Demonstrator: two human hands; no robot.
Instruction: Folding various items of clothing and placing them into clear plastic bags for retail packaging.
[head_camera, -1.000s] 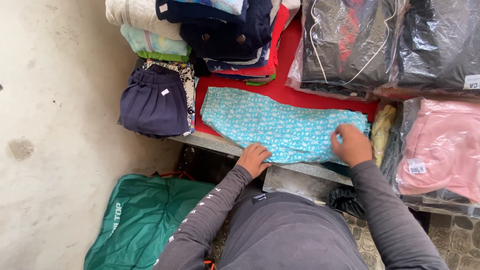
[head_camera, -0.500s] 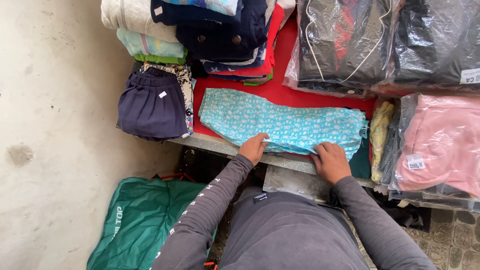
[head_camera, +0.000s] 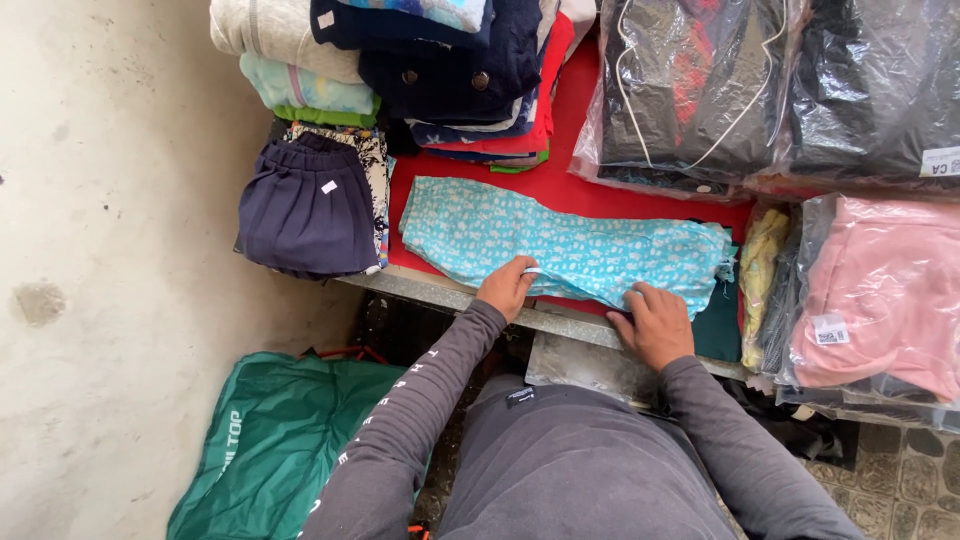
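A turquoise patterned garment (head_camera: 570, 245) lies folded into a long strip across the red cloth (head_camera: 560, 180) of a stall table, its near edge running along the table's front lip. The left hand (head_camera: 507, 288) has its fingers curled and pinched on that near edge, around the middle of the strip, lifting a small bit of fabric. The right hand (head_camera: 655, 322) lies flatter, fingers together and pressed on the edge nearer the right end, beside a dark green piece (head_camera: 718, 335) that the garment partly covers.

Left of the garment sits a folded navy pleated skirt (head_camera: 308, 208), hanging slightly over the table corner; behind it rises a stack of folded clothes (head_camera: 400, 70). To the right are plastic-wrapped packs: dark ones (head_camera: 690, 90) behind and a pink one (head_camera: 880, 290) just beside. A green bag (head_camera: 270, 450) lies on the concrete floor (head_camera: 110, 250) below.

As I judge it, the fold is loose and close to the lip: an uneven pull from one hand could skew the layers or drag the strip off the front, down toward the floor
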